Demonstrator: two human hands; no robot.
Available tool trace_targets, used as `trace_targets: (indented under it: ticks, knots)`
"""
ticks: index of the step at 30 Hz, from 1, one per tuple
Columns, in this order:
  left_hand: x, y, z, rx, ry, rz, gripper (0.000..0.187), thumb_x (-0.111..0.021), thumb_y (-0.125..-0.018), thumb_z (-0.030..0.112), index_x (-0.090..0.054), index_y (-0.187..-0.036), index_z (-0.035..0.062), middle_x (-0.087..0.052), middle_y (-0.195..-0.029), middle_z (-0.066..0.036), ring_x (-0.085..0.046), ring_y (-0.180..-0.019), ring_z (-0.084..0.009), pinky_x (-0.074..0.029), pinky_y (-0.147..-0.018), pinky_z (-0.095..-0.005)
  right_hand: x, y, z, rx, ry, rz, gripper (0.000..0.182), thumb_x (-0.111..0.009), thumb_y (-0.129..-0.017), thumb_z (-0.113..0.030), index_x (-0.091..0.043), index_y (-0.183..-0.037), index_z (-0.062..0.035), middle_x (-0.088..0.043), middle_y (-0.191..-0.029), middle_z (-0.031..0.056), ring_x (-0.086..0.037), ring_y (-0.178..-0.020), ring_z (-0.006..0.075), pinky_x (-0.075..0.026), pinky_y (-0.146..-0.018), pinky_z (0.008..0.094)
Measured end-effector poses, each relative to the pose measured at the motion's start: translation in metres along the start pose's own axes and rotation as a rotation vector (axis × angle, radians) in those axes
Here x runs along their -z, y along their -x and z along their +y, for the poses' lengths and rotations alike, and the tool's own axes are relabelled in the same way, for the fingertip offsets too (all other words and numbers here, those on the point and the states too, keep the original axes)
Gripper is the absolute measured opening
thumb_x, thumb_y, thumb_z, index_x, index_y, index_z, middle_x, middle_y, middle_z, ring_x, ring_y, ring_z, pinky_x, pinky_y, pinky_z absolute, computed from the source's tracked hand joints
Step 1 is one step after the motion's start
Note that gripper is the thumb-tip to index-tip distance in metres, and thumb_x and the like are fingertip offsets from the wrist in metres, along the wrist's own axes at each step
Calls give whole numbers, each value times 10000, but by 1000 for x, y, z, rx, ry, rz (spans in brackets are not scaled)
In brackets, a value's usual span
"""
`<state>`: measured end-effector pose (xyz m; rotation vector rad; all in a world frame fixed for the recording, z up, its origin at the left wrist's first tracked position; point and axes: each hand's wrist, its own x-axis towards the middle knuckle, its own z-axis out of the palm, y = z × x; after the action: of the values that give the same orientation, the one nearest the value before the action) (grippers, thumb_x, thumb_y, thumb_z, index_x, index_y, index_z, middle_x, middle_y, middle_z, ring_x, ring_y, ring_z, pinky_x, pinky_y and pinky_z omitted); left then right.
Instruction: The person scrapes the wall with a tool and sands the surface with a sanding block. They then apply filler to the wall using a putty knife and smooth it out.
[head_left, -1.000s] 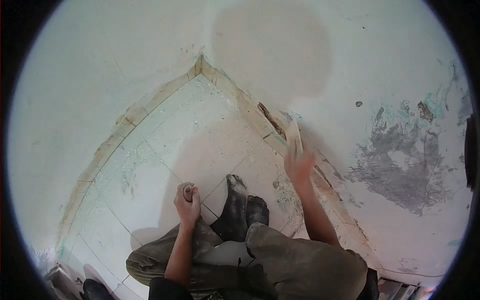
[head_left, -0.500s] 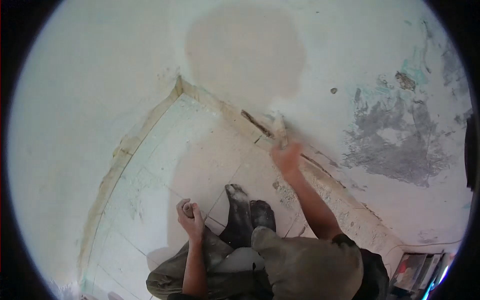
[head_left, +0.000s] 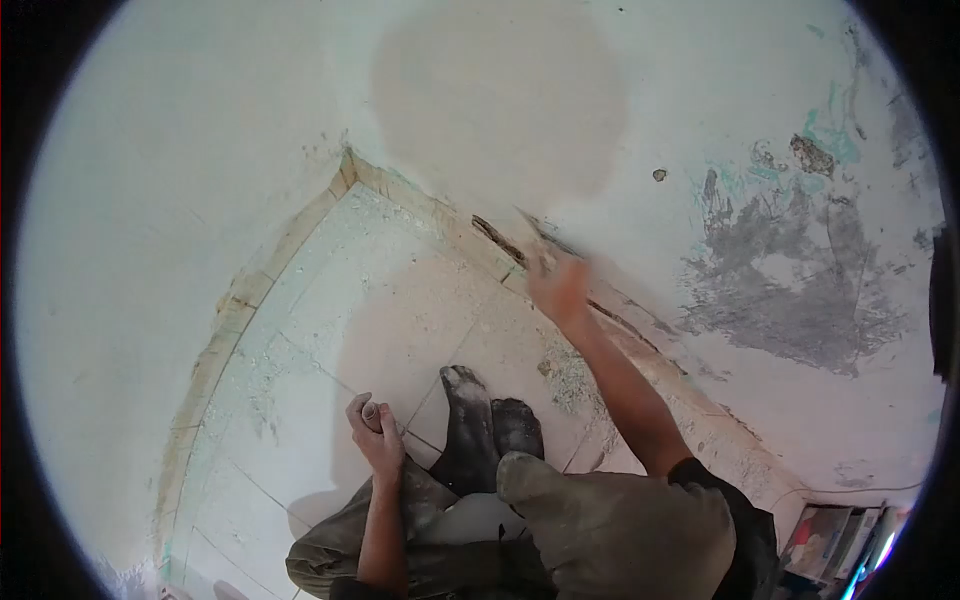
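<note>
My right hand (head_left: 560,292) is closed around a putty knife (head_left: 532,228), smeared by motion. Its pale blade lies against the lower wall, just above the skirting tiles (head_left: 432,208) and beside a dark, rough gap (head_left: 497,240). Low in the view, my left hand (head_left: 380,436) is wrapped round a handle with a round end (head_left: 371,414). The rest of that handled tool is hidden in the fist, so its kind does not show. This hand is held over the floor, near my bent leg.
Crumbs of debris (head_left: 568,380) lie on the tiled floor (head_left: 300,400) along the wall. My dark-socked feet (head_left: 468,425) rest between the hands. A grey patch (head_left: 790,275) and a small hole (head_left: 659,175) mark the wall. Boxlike items (head_left: 825,545) stand at lower right.
My right hand has shifted a little left and up along the wall, and the putty knife's blade now leans further left. My left hand keeps its grip, almost in place.
</note>
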<state>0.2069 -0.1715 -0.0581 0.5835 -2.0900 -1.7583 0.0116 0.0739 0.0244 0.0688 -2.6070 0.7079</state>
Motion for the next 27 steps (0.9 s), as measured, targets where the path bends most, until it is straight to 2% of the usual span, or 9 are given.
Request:
trace_targets:
  ticks: [5,7,10,11,13,16,19,22,27]
  knots:
    - [-1,2,-8,-1,-36,1,212,-528,-890,44,-477,-1095,21,-467,-754,-25,-425,-626,-75,-363,-565,-234,3,6,-34,37,114,-151,285,-531,-880,-251,-675,-952,-16,-622,-691,243,-621,-641,401,-489,-597,422]
    - [4,2,-12,-30,-53,22,220,-541,-877,36,-484,-1088,13,-478,-747,-48,-438,-588,-83,-383,-542,-251,20,40,-27,87,-225,123,316,-531,-876,-282,-673,-949,-9,-621,-695,251,-623,-657,406,-490,-611,436]
    - [5,1,-11,6,-91,12,226,-562,-865,55,-502,-1077,8,-533,-776,-97,-511,-623,-139,-433,-594,-290,16,49,-17,179,-307,298,350,-542,-868,-303,-664,-928,20,-613,-693,267,-617,-670,421,-484,-619,446]
    - [2,-2,-14,-54,-158,30,219,-564,-870,80,-507,-1070,12,-543,-793,-94,-509,-662,-144,-430,-625,-291,4,39,-12,182,-309,291,350,-542,-868,-303,-664,-928,20,-613,-693,267,-617,-670,421,-484,-619,446]
    - [-1,0,-10,-99,-230,41,215,-566,-875,105,-512,-1063,16,-552,-810,-91,-508,-701,-150,-428,-657,-292,-22,6,0,-84,-22,-14,349,-554,-863,-282,-652,-900,51,-603,-699,284,-615,-684,428,-481,-628,439]
    - [2,2,3,-55,-236,-35,211,-581,-857,113,-538,-1035,8,-604,-901,-144,-590,-811,-238,-458,-750,-343,-37,-4,-15,87,-27,-20,377,-546,-869,-296,-648,-886,67,-597,-672,277,-613,-658,424,-478,-613,439]
    - [7,7,2,-75,-197,-27,233,-600,-848,117,-545,-1053,20,-609,-928,-174,-617,-831,-296,-474,-760,-371,-16,30,-17,38,-71,97,366,-549,-868,-293,-649,-844,59,-592,-666,268,-604,-629,419,-469,-593,455]
    - [10,8,11,-101,-187,-8,232,-602,-848,122,-544,-1048,20,-610,-923,-175,-617,-830,-292,-475,-757,-370,33,67,-39,-139,-294,68,349,-548,-865,-284,-646,-809,46,-591,-672,258,-592,-612,418,-456,-568,466]
    - [6,7,8,-26,-199,-37,228,-604,-845,119,-542,-1041,22,-614,-874,-176,-622,-796,-296,-480,-734,-362,-9,21,-8,-79,-24,78,359,-525,-876,-293,-646,-836,42,-601,-697,251,-605,-647,415,-458,-584,473]
